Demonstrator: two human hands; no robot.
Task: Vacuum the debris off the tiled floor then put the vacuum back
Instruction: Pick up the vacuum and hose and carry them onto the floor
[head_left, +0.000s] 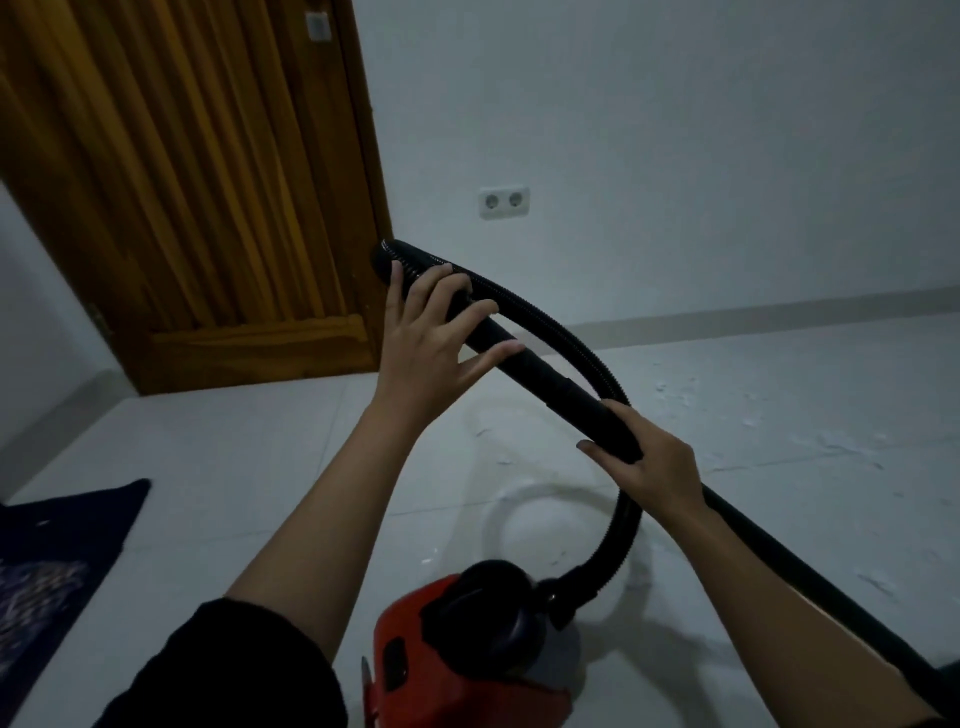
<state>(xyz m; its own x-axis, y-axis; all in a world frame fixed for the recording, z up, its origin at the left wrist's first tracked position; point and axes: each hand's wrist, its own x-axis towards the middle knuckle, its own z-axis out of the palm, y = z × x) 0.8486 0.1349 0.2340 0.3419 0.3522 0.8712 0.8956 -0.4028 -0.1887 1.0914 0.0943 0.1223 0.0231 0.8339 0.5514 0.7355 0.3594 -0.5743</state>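
No legible text, label, brand or number anywhere

Vacuum (457, 649) on the floor (260, 467), tube (550, 384) raised above it
The hose (623, 519) arcs from vacuum to the tube's far end, where the left hand (436, 332) rests; the right hand (644, 457) grips nearer. Door (208, 182) behind left, socket (504, 203) to its right, mat (57, 551) left, debris (831, 441) right.

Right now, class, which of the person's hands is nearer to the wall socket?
Left. The left hand rests on the hose end just below the wall socket; the right hand holds the wand lower down and further right.
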